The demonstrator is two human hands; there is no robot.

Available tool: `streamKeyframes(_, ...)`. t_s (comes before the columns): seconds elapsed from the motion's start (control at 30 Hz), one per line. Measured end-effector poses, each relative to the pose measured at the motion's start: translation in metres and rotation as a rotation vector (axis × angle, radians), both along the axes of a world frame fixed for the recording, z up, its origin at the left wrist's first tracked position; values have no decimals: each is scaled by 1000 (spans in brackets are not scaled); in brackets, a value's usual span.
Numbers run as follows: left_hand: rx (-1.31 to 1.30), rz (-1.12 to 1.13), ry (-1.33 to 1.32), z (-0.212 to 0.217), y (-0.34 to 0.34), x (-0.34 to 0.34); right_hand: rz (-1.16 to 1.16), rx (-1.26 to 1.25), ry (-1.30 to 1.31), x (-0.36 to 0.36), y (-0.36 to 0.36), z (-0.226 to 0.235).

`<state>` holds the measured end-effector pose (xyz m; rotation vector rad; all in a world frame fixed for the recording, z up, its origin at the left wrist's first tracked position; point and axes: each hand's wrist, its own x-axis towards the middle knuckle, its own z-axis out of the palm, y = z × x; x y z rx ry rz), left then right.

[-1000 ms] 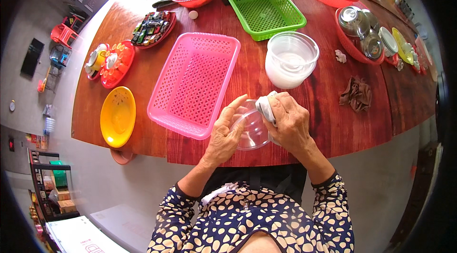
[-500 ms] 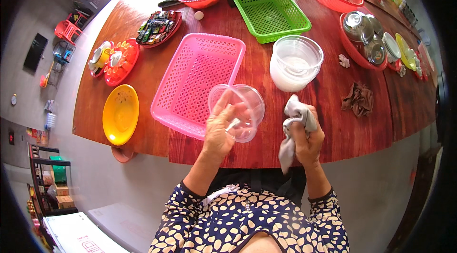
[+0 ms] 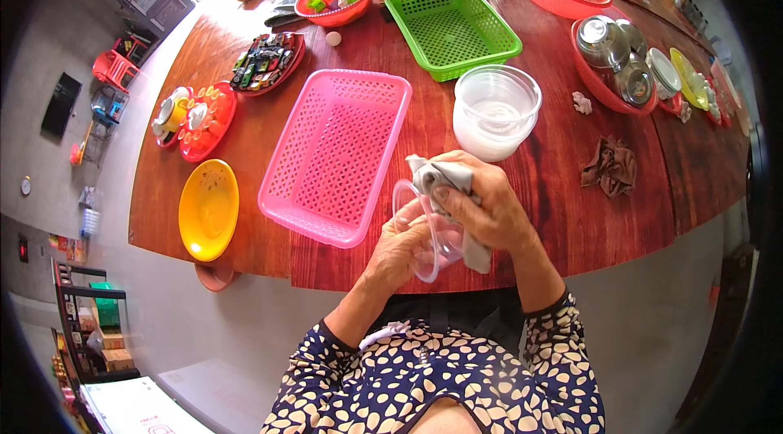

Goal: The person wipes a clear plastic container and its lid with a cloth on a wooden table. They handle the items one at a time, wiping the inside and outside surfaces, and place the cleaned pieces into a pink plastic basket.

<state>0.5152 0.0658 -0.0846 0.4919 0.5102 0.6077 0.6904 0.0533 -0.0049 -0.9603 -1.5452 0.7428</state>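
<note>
Cloth (image 3: 450, 176) back against clear tub (image 3: 449, 242), wiping resumed; left fingers (image 3: 413, 235) curled on tub, right fingers (image 3: 462, 206) closed round cloth

Red lettering (image 3: 162, 427) — cropped, unreadable, on a white surface (image 3: 130, 398)

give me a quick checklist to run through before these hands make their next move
1. Left hand has hold of the clear bowl: ok.
2. Right hand has hold of the cloth: ok.
3. Clear bowl level, mouth up: not ok, it is tipped well over, rim toward the left.
4. Clear bowl dry all over: cannot tell, hands and cloth hide part of it.
5. Clear tubs upright on the table: ok.
6. Pink basket open side up: ok.
</note>
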Motion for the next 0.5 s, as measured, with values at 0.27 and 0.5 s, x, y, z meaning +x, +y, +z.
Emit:
streamKeyframes(0.27,-133,-11,-76,-7,-3,1,79,-197,120,1,-6,-7)
streamKeyframes(0.5,-237,25,-211,-2,1,1,-68,368,-293,-13,-45,-7)
